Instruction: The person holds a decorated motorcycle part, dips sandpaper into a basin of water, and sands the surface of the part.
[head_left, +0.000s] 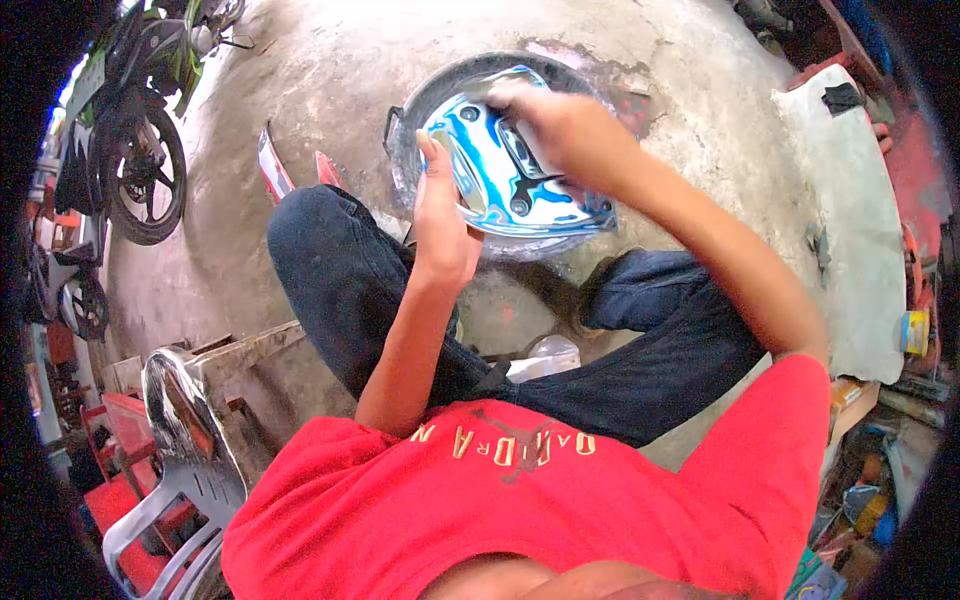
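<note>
A glossy blue and white panel (487, 170) with dark round holes is held over a wide dark basin (455, 75). My left hand (443, 215) grips the panel's left edge, thumb on its face and fingers behind it. My right hand (560, 125) rests on the panel's upper right part, blurred by motion. Its fingers are smeared, so whether they hold anything cannot be made out.
Motorcycles with black wheels (145, 170) stand at the left. Red and white pieces (272, 165) lie left of the basin. A grey plastic chair (185, 490) is at the lower left, and a pale sheet (860, 230) lies at the right.
</note>
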